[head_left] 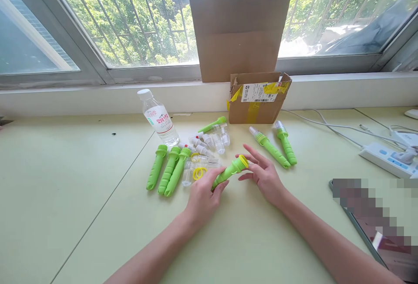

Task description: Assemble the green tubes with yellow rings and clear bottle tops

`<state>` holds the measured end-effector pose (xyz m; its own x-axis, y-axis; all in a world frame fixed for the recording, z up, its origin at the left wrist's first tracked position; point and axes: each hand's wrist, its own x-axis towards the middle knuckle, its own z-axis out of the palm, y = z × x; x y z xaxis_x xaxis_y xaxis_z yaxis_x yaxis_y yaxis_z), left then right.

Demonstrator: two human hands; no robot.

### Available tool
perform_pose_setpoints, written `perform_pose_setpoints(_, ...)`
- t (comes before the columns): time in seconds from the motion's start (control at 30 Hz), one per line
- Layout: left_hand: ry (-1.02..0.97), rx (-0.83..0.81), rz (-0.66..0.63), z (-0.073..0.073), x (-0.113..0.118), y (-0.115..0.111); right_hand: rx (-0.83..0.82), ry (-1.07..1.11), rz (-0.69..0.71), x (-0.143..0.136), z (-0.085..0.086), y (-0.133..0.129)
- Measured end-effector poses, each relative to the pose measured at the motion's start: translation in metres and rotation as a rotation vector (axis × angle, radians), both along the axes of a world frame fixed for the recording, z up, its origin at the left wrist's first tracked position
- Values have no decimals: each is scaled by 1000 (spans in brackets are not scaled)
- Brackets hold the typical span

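My left hand (205, 190) is wrapped round the lower part of a green ribbed handle (231, 170), which tilts up to the right. A yellow ring (243, 161) sits at its threaded top end. Beside that end is my right hand (266, 175), fingers apart, fingertips close to the ring; whether they touch it is unclear. Left of my left hand lie clear plastic cups (187, 174), loose yellow rings (199, 173) and white-capped pieces (204, 151). Three green handles (156, 168) lie further left. Two green handles with clear tops (273, 151) rest at the right.
A water bottle (160, 120) stands behind the left handles. An open cardboard box (254, 112) is at the back, near another green handle (212, 124). White cables and a power strip (388, 158) lie at the right, with a phone-like device (369, 236) in front.
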<state>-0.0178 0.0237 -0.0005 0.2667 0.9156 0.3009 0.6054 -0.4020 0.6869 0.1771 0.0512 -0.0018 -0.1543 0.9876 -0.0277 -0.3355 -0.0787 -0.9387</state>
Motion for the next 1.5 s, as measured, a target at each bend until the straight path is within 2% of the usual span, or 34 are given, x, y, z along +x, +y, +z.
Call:
perform_pose_setpoints(0.13, 21, 4, 1, -1, 0, 0, 72, -98, 7, -2, -3, -1)
perform_pose_setpoints(0.5, 77, 30, -22, -2, -1, 0, 94, -175, 65, 2, -3, 0)
perform_pose_setpoints(0.7, 34, -40, -26, -1, -3, 0, 71, -209, 111, 5, -3, 1)
perform_pose_setpoints(1.0, -64, -195, -96, 8, -6, 2, 39, -101, 167, 9, -4, 1)
perform_pose_setpoints(1.17, -103, -208, -131, 11, -7, 4, -2, 35, 185, 7, -5, 0)
perform_pose_setpoints(1.5, -131, -212, -162, 8, -9, 6, -58, 98, 188, 7, -3, 0)
